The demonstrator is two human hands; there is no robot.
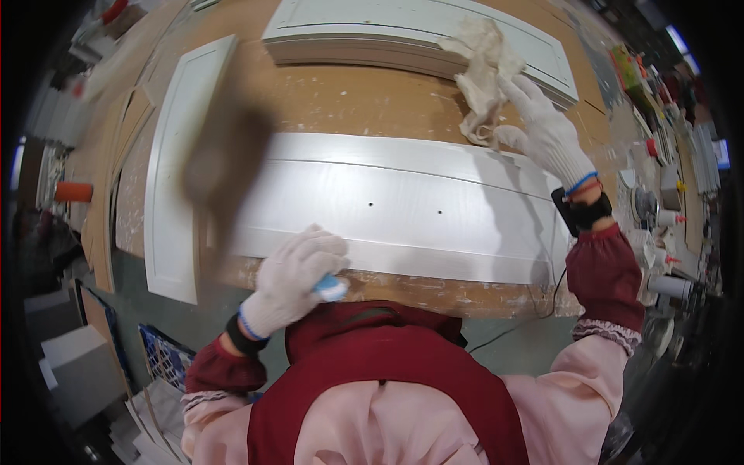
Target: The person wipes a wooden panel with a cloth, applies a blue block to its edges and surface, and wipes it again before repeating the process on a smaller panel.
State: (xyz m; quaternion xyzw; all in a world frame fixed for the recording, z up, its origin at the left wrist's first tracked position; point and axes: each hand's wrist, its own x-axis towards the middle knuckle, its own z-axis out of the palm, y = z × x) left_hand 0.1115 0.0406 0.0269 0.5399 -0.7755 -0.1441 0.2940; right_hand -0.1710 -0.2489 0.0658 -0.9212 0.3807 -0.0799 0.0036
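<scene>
Head view of a workbench (pixel 349 101) with a brown, paint-flecked top. A long white cabinet door panel (pixel 403 209) lies flat across the bench, directly in front of the person; two small dark holes mark its central field. The left hand (pixel 291 279), in a white knit glove, rests at the near edge of this panel with fingers curled shut around a small light-blue object (pixel 332 288), of which only a corner shows; its kind cannot be told. The right hand (pixel 546 132), likewise gloved, reaches to the far right end of the panel, fingers pressed together and pinching a crumpled off-white rag (pixel 484 74). The rag hangs from the fingers, its upper part lying over a second white panel (pixel 403 31) at the far side of the bench. A third white panel (pixel 182 163) lies at the left, roughly at right angles to the central one. A blurred brown shape (pixel 221 159) overlaps that panel and the left end of the central one; what it is cannot be told. A dark band (pixel 589 213) sits at the right wrist above a dark red sleeve cuff (pixel 604 275). Small containers (pixel 659 225) crowd the bench's right margin.
</scene>
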